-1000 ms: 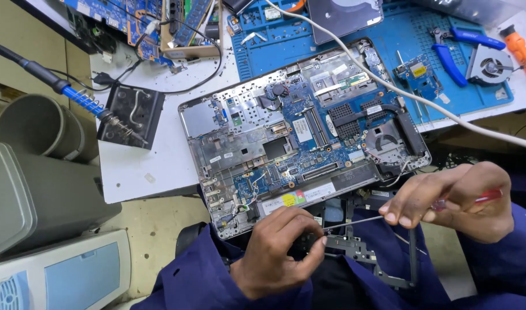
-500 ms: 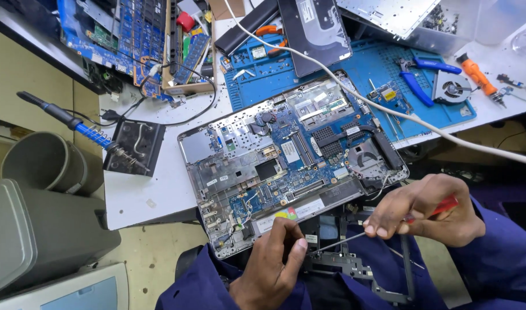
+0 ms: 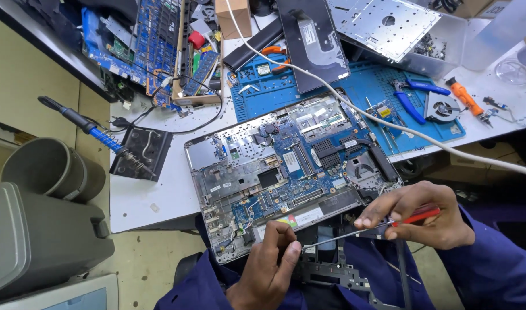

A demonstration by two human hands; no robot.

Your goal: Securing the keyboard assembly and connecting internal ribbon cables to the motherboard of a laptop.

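Seen from the head camera: right hand [image 3: 424, 221] closed around a red-handled screwdriver [image 3: 383, 225], shaft slanting down to the left hand [image 3: 271, 270], whose fingers pinch shut at the tip, probably on a small screw, too tiny to tell. Both held over the lap beside a black frame part [image 3: 332, 275], just below the opened laptop base [image 3: 291, 172] jutting past the counter [image 3: 153, 195] edge. Likely trouble: tip slipping off, dropping the small piece to the floor or jabbing a finger. Overhanging base could tip if nudged. White cable [image 3: 389, 123] across the board could snag a rising wrist.
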